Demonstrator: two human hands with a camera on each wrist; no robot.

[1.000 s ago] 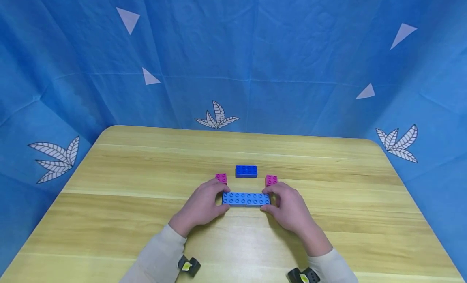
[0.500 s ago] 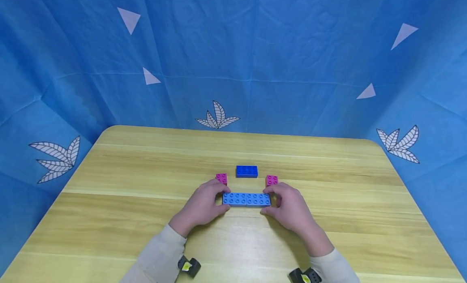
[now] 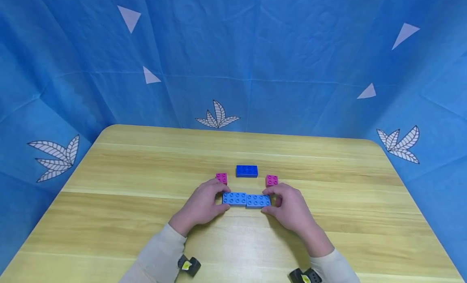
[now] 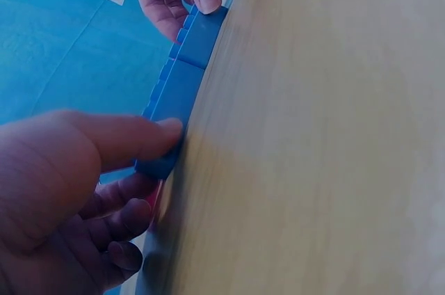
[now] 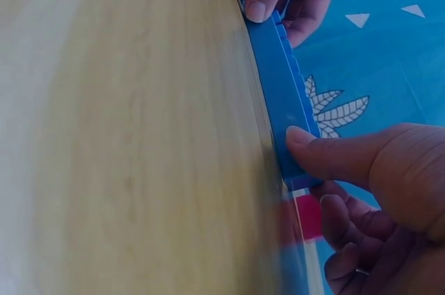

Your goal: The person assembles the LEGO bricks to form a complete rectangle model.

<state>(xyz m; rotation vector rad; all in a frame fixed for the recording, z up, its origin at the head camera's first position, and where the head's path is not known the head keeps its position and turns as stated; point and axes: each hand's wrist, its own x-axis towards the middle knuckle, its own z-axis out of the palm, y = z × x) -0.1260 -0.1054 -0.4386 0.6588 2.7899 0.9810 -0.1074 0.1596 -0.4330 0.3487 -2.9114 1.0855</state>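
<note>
Two light blue toy building bricks lie end to end across the middle of the table in the head view. My left hand (image 3: pixel 205 202) pinches the outer end of the left light blue brick (image 3: pixel 234 198) between thumb and fingers. At the other end, my right hand (image 3: pixel 289 206) pinches the right light blue brick (image 3: pixel 257 200) the same way. The right brick sits slightly nearer to me than the left one, so their long sides are a little out of line. Both wrist views show a thumb (image 4: pixel 163 135) pressed on a brick's near side.
Behind the hands stand a dark blue brick (image 3: pixel 246 171) and two small magenta bricks, a left magenta brick (image 3: pixel 221 178) partly covered by my left fingers and a right magenta brick (image 3: pixel 271 180). A blue curtain (image 3: pixel 248 64) hangs beyond the wooden table (image 3: pixel 146 153).
The right light blue brick has shifted slightly toward me, so it no longer lines up with the left one. Both hands keep nearly the same place and grip.
</note>
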